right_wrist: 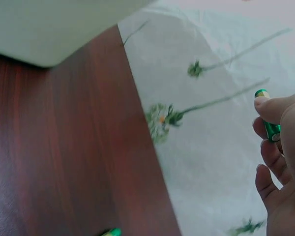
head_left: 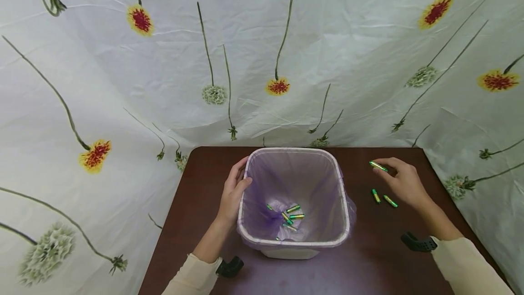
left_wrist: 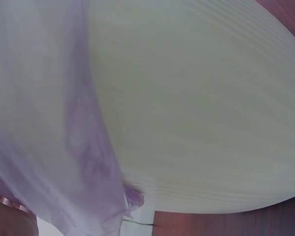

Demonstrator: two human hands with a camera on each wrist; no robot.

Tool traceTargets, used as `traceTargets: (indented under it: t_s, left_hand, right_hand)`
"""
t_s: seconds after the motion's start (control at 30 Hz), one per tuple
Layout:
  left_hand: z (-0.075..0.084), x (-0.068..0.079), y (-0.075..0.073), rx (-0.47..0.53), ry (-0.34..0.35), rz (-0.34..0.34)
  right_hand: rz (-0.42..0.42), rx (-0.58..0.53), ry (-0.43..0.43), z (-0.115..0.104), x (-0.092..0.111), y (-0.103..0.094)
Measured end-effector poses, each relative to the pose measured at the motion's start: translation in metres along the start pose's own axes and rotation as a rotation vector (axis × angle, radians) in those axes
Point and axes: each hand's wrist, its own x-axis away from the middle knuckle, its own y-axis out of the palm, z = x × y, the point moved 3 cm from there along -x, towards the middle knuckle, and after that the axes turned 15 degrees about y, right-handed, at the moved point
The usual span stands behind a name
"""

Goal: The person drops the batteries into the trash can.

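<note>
A white bin (head_left: 288, 254) lined with a thin purple bag (head_left: 315, 172) stands on the brown table. Several green and yellow batteries (head_left: 293, 208) lie at its bottom. My left hand (head_left: 232, 195) grips the bin's left rim, its thumb over the edge; in the left wrist view the bin wall (left_wrist: 201, 108) and the overhanging bag fill most of the picture. To the right of the bin, my right hand (head_left: 403, 181) pinches one battery (right_wrist: 271, 129) between thumb and fingers, above the table. Two more batteries, one left (head_left: 375, 195) and one right (head_left: 390, 201), lie below that hand.
The dark brown table (head_left: 368, 258) reaches back to a white cloth (head_left: 254, 49) printed with flowers, which hangs behind and at both sides. A loose bulge of the purple bag (head_left: 351, 211) sticks out on the bin's right. Black straps (head_left: 417, 242) sit on both wrists.
</note>
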Motion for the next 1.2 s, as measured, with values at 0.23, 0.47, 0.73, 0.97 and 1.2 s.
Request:
traceTargets:
  t_s: [0.23,0.47,0.73,0.97,1.2]
  left_hand:
    - [0.000,0.002,0.001,0.003,-0.007,0.005]
    - [0.001,0.002,0.002,0.009,-0.005,0.009]
    - [0.000,0.001,0.001,0.011,-0.013,-0.001]
    - [0.000,0.000,0.000,-0.002,-0.005,-0.007]
    - [0.000,0.000,-0.001,-0.005,-0.011,0.001]
  right_hand:
    - [-0.053,0.001,-0.088,-0.032,-0.007,0.000]
    - [-0.077,-0.035,-0.195,-0.064,-0.012,0.002]
    - [-0.122,-0.052,-0.296,-0.104,-0.015,0.003]
    - [-0.163,-0.062,-0.442,-0.134,-0.020,0.005]
    - [-0.224,-0.054,-0.564,-0.158,-0.025,0.016]
